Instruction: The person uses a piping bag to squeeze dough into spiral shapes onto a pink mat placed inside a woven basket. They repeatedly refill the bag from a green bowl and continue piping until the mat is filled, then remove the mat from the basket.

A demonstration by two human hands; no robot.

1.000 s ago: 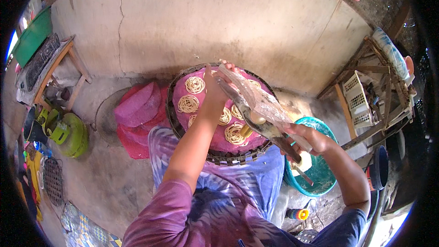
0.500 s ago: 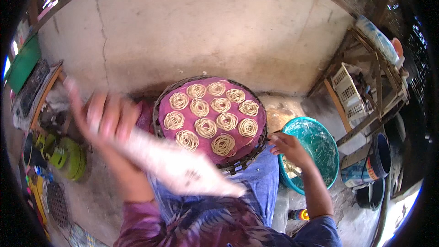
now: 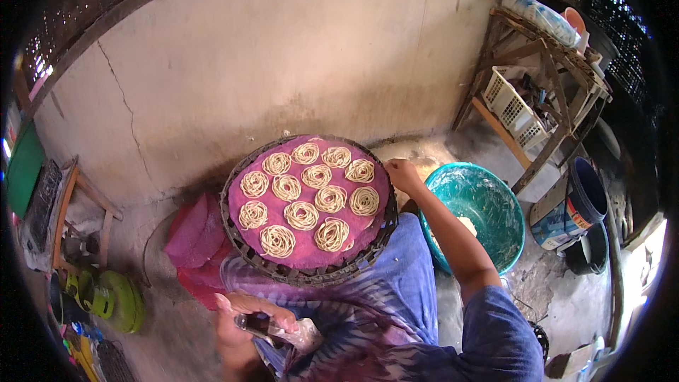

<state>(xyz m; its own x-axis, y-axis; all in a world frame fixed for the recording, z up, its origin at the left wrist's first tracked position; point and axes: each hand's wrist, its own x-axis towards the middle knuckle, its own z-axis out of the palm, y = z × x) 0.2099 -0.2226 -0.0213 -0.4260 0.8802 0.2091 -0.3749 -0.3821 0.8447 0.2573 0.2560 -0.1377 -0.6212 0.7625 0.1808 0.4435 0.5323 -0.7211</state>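
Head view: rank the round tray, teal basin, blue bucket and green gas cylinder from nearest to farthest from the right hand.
1. Round tray: the right hand touches its right rim.
2. Teal basin: just right of the hand.
3. Blue bucket: far right.
4. Green gas cylinder: far lower left.

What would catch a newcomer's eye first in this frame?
A round woven tray lined with purple cloth sits mid-frame on the person's lap, carrying eleven pale noodle coils. The right hand rests at its right rim beside a teal basin; the left hand holds a clear plastic bag below.
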